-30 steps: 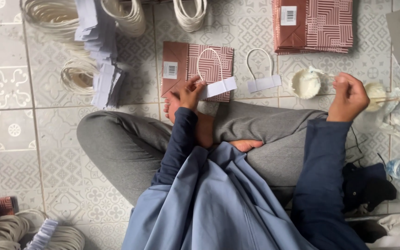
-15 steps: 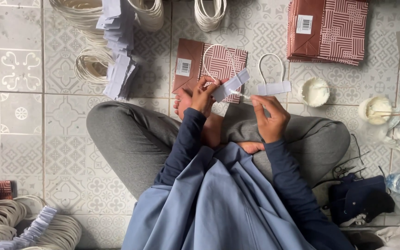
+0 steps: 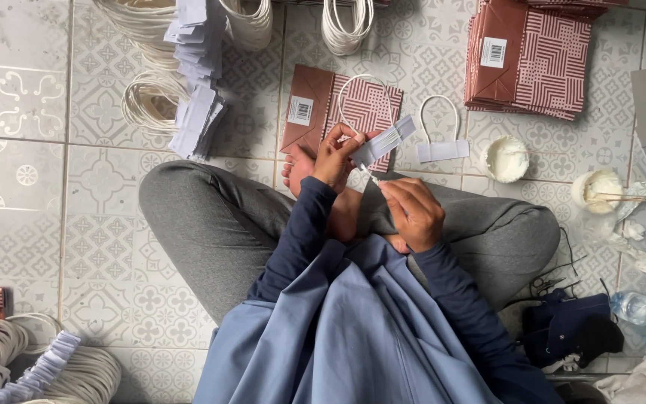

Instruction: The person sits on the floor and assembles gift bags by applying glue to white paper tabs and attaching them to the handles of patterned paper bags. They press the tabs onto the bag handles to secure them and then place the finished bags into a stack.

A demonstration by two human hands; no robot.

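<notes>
I sit cross-legged on a tiled floor. My left hand (image 3: 336, 157) holds up a white paper strip with a white cord handle (image 3: 385, 139) attached, over a flat maroon patterned paper bag (image 3: 321, 112). My right hand (image 3: 411, 211) is just below the strip and pinches a thin stick whose tip touches the strip's lower end. A second cord handle on a paper strip (image 3: 441, 142) lies on the floor to the right of the bag.
A stack of maroon bags (image 3: 532, 56) lies at the top right. Two small cups of white paste (image 3: 506, 158) (image 3: 597, 190) stand to the right. Cord coils (image 3: 151, 97) and white paper strips (image 3: 197, 112) lie top left; more coils (image 3: 9, 359) bottom left. A bottle (image 3: 641, 308) lies right.
My right hand came in from the paste cups at the right to the strip held by my left hand. The view shifted, and my left hand stayed raised over the bag.
</notes>
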